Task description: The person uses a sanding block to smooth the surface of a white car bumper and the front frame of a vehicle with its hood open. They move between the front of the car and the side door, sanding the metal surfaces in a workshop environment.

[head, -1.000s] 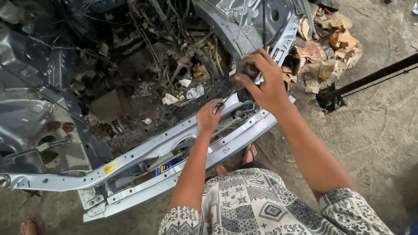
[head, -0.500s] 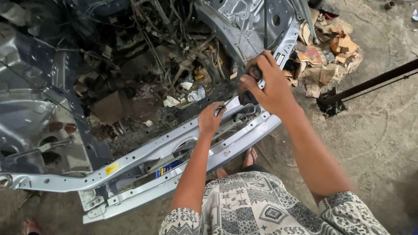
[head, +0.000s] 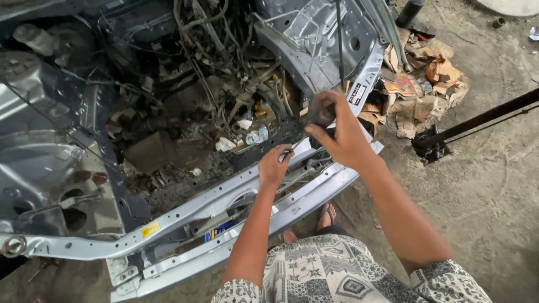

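The silver front crossmember (head: 185, 216) of the stripped car runs from lower left up toward the middle, bolted across the open engine bay (head: 185, 106), where loose hoses, wires and dirt lie in a tangle. Going rightward along that rail, the left hand (head: 275, 165) rests on its upper edge, fingers curled around what looks like a thin metal tool, though its tip is too small to make out. Compared with a moment back it sits at much the same spot on the rail. The right hand (head: 337, 132) has lifted a little higher above the rail's right end and is closed around a dark, blurred object (head: 320, 112); whether that is a hammer head or a loose part I cannot tell. Further right, torn cardboard (head: 421, 84) litters the concrete, beside a black bar (head: 477, 120).
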